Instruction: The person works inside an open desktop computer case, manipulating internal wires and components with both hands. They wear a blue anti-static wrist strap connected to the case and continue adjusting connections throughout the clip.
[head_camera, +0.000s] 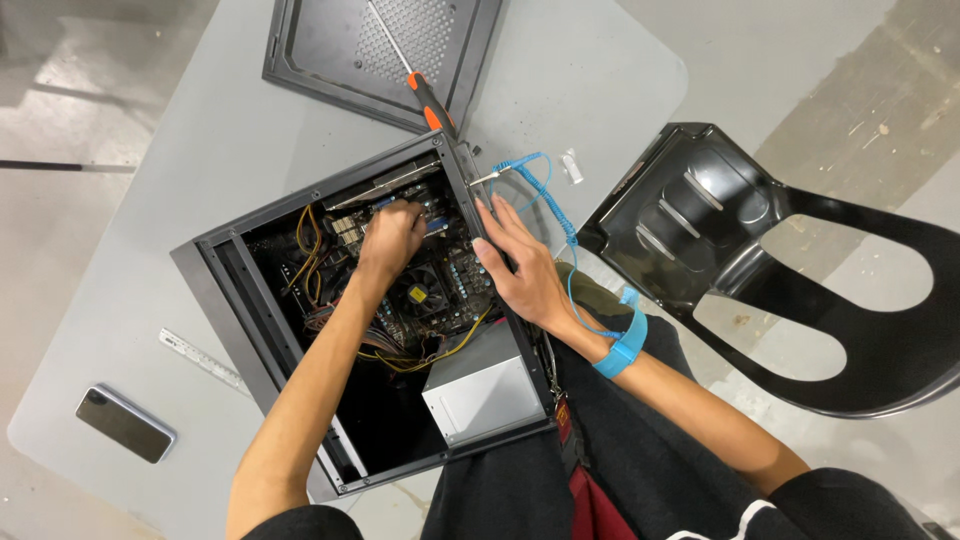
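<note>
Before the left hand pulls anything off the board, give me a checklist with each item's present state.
1. Blue wrist strap on the right wrist: ok.
2. Strap's coiled cord clipped to the computer case: cannot tell; its end lies at the case edge.
3. Right hand bracing the case wall: ok.
4. Left hand grip inside: cannot tell; fingers curl over a part near the board's top.
5. Screwdriver clear of the opening: ok, it rests on the side panel.
6. Yellow cables clear of the left hand: ok.
</note>
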